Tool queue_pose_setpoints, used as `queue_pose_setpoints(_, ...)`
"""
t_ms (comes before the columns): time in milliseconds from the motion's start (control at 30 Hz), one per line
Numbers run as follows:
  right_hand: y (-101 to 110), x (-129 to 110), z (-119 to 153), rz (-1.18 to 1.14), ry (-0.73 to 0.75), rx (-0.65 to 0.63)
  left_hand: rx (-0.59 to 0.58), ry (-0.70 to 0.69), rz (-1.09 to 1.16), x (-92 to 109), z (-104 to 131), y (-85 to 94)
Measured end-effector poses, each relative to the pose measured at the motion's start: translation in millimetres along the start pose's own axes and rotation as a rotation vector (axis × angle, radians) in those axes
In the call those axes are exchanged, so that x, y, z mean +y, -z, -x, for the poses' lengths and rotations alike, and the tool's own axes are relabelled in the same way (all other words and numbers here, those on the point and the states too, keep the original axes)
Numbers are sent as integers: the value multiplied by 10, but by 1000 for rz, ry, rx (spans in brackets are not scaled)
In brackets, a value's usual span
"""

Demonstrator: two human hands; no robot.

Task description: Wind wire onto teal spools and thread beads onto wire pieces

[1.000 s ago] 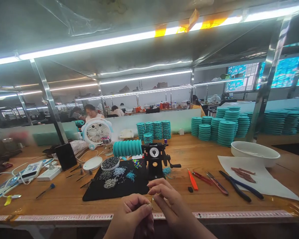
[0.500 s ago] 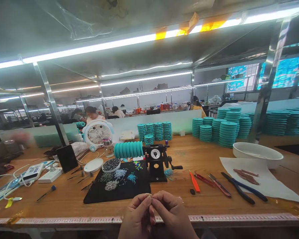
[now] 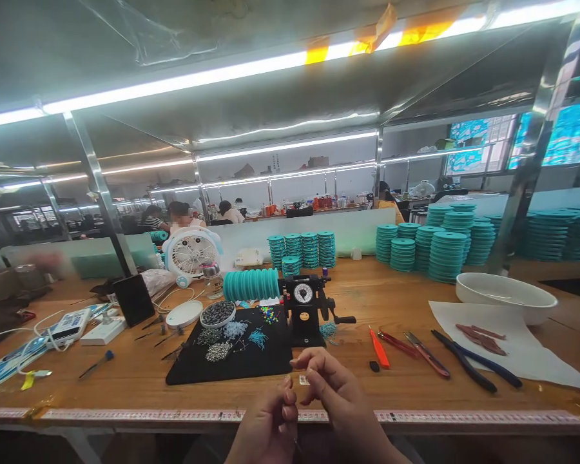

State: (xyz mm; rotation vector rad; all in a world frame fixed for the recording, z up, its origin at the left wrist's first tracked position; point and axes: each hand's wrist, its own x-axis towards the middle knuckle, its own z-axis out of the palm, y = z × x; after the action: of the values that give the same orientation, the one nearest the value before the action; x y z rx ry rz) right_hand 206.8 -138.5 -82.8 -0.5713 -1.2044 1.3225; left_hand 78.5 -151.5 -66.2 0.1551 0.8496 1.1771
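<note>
Over the front edge of the bench, my left hand (image 3: pixel 270 415) is closed in a pinch. What it pinches is too small to make out; a thin dark bit shows just below its fingers. My right hand (image 3: pixel 338 396) is close beside it, thumb and forefinger curved but apart, with nothing visible between them. Beyond my hands lies a black mat (image 3: pixel 212 372) bearing a bowl of dark grey beads (image 3: pixel 217 313), piles of small silvery parts (image 3: pixel 219 351) and light blue pieces (image 3: pixel 258 338). A black hand-cranked winder (image 3: pixel 304 319) stands at the mat's right edge.
Teal spools (image 3: pixel 251 285) lie in a row beside the winder, with stacked spools (image 3: pixel 448 254) behind. To the right are an orange-handled tool (image 3: pixel 379 348), pliers (image 3: pixel 464 361) and a white bowl (image 3: pixel 505 299). A fan (image 3: pixel 193 254) stands left. A measuring tape (image 3: pixel 140 415) runs along the front edge.
My hands have come apart from their joint pinch. The right fingers have lifted and spread, while my left hand has dropped slightly and stays pinched. The view has shifted a little.
</note>
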Motion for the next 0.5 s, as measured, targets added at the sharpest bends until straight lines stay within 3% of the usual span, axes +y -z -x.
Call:
queue_pose_setpoints(67, -13, 33, -10, -239, -150, -114, -60, 7, -47, -24, -9, 26)
queue_pose_setpoints(133, -23, 90, -19, -341, -205, -163, -178, -80, -134, -45, -33, 63)
queue_pose_setpoints(233, -19, 155, -15, -324, -181, -165, -277, -269, -302, -65, -73, 125)
queue_pose_setpoints(433, 54, 129, 96, -212, -201, -218, -251, -490, -636, -43, -14, 234)
queue_pose_setpoints(500, 79, 106, 123, -69, -176, -171, -284, -669, -811, -16, 36, 263)
